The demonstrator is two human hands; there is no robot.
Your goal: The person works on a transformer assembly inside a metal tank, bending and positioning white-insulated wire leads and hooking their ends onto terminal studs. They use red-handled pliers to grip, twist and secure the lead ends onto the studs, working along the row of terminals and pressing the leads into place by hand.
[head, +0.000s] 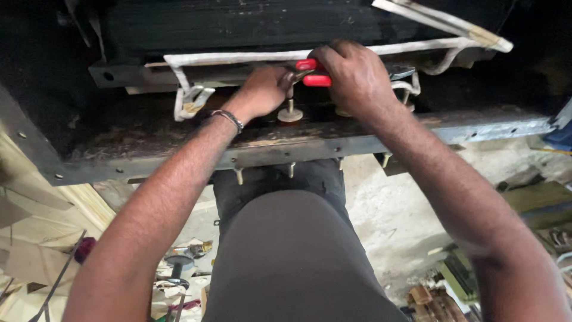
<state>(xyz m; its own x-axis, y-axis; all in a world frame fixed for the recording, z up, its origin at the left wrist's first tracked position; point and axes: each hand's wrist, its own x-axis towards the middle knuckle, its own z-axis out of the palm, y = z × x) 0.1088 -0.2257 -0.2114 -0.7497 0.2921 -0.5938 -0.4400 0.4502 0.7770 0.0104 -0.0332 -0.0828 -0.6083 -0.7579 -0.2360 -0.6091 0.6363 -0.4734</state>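
Note:
My right hand (353,76) grips red-handled pliers (312,73), held over the top ledge of a large dark metal frame (286,149). My left hand (263,89) is closed just left of the pliers' jaws, pinching something small that I cannot make out. A threaded stud with a round washer (290,112) stands just below both hands. White cloth-wrapped leads (238,58) run along the dark block behind the hands. A metal bracelet sits on my left wrist.
Bolts hang from the underside of the frame's front rail (476,128). Wooden boards (36,226) lie at lower left. Tools and scraps litter the concrete floor (393,220) at lower left and lower right.

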